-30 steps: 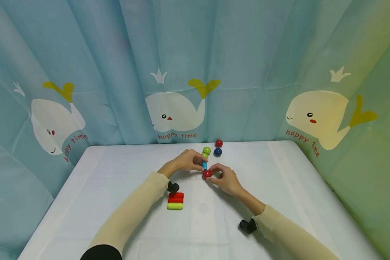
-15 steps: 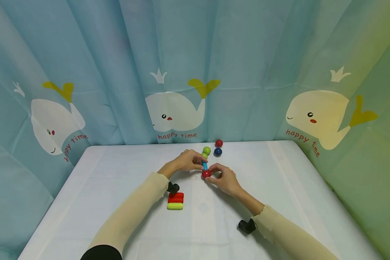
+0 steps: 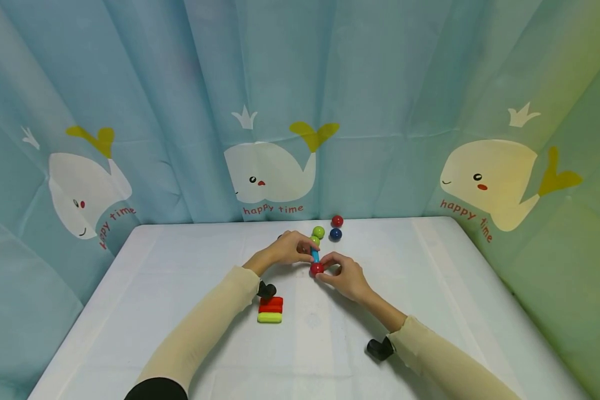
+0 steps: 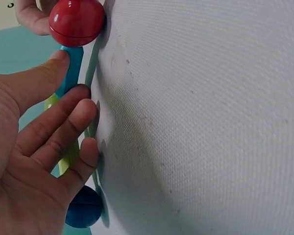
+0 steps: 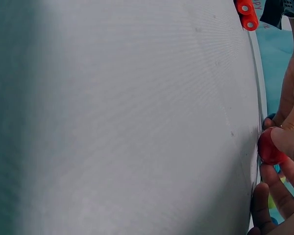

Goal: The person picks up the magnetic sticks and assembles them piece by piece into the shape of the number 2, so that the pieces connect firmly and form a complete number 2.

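Note:
In the head view my left hand point(image 3: 293, 247) pinches a light blue rod point(image 3: 315, 255) between thumb and fingers. Thumb and fingertips of my right hand point(image 3: 347, 275) grip a glossy red ball point(image 3: 317, 269) at the rod's near end. Seen from the left wrist, the blue rod point(image 4: 73, 68) meets the red ball point(image 4: 77, 22), with no gap visible. A yellow-green piece point(image 4: 68, 159) shows behind the left fingers, partly hidden. Lower in that view a dark blue ball point(image 4: 84, 207) sits beside the hand. The right wrist view shows the right thumb over the red ball point(image 5: 269, 147).
Beyond the hands lie a green ball point(image 3: 318, 232), a navy ball point(image 3: 335, 234) and another red ball point(image 3: 337, 221). Two red rods point(image 3: 271, 304) and a yellow-green rod point(image 3: 269, 318) lie side by side near the left forearm. A curtain point(image 3: 380, 166) hangs behind the white table point(image 3: 180, 289).
My right hand has shifted slightly left with the red ball, and the dark tip seen between ball and rod is no longer visible. The left hand stays almost still.

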Action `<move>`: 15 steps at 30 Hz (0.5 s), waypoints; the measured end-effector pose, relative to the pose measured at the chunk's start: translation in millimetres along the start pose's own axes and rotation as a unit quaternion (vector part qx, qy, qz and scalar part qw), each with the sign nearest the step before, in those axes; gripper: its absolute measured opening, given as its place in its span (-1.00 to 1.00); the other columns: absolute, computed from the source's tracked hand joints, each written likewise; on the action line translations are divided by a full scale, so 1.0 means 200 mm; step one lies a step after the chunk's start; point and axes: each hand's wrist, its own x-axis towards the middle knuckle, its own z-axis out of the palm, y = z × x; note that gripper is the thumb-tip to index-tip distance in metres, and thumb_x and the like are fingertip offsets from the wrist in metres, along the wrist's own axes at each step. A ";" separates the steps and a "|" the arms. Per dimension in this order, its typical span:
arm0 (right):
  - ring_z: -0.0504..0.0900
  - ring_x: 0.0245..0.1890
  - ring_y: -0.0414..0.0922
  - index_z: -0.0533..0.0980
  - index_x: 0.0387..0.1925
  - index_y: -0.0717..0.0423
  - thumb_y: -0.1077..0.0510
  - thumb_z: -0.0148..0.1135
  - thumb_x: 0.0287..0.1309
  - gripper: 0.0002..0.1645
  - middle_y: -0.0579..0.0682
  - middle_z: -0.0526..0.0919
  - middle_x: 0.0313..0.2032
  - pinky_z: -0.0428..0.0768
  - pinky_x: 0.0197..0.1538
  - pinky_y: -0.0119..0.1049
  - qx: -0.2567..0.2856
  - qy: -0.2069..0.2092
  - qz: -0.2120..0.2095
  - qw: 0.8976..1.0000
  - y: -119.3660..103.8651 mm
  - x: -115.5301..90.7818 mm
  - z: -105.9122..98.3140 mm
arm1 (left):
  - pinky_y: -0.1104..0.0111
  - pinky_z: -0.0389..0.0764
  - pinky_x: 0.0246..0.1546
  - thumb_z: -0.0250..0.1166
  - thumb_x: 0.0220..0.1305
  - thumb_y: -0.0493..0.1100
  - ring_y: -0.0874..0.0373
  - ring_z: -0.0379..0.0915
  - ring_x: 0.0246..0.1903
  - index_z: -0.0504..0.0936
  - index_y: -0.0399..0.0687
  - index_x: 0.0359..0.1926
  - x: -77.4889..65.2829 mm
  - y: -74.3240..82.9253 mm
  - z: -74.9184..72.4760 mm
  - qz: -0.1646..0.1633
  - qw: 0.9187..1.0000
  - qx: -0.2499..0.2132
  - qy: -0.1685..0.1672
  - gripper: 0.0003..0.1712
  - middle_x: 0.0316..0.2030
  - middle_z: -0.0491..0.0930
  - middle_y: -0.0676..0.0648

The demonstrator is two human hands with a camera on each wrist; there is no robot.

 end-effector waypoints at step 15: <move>0.53 -0.32 -0.08 0.64 -0.09 0.07 0.21 0.52 0.15 -0.70 -0.02 0.76 -0.19 0.53 -0.23 -0.29 -0.005 -0.002 0.003 1.000 -0.01 0.00 0.00 | 0.43 0.58 -0.15 0.47 0.30 -0.09 0.21 0.55 -0.29 0.74 -0.06 0.12 -0.01 0.01 -0.02 0.002 1.000 -0.015 -0.006 -0.61 -0.29 0.74 0.10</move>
